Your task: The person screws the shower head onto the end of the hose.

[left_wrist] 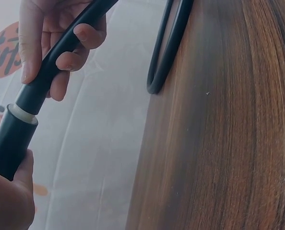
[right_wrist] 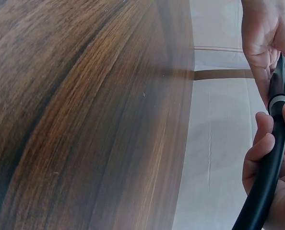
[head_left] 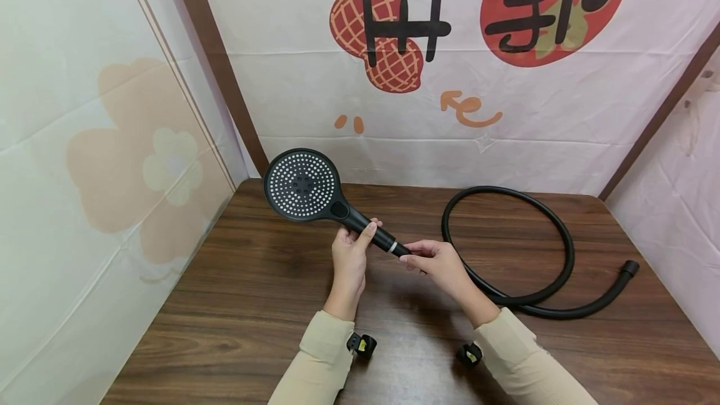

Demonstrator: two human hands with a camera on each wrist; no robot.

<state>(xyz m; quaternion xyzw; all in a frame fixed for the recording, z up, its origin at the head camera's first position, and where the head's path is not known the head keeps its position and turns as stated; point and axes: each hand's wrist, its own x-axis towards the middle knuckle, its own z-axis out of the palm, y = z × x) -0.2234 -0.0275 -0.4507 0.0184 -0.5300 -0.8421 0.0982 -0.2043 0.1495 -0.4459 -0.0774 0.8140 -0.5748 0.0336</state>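
Note:
A black shower head [head_left: 302, 184] is held up over the table, its round spray face with pale nozzles toward the head camera. My left hand [head_left: 350, 258] grips its handle [left_wrist: 12, 143], thumb along the top. Against the handle's lower end sits the end of a black hose [left_wrist: 34, 93], which my right hand [head_left: 441, 264] pinches between thumb and fingers. A narrow whitish ring [left_wrist: 21, 113] shows at the joint between them. In the right wrist view the hose [right_wrist: 265, 177] runs down across the right fingers, with the left hand [right_wrist: 265, 36] above.
Right of my hands the hose lies in a wide loop [head_left: 572, 249] on the brown wooden table [head_left: 225, 330]. Its other end [head_left: 631, 269] points toward the right edge. Printed white cloth [head_left: 292, 105] hangs behind and at both sides. Small black devices [head_left: 469, 355] are on both wrists.

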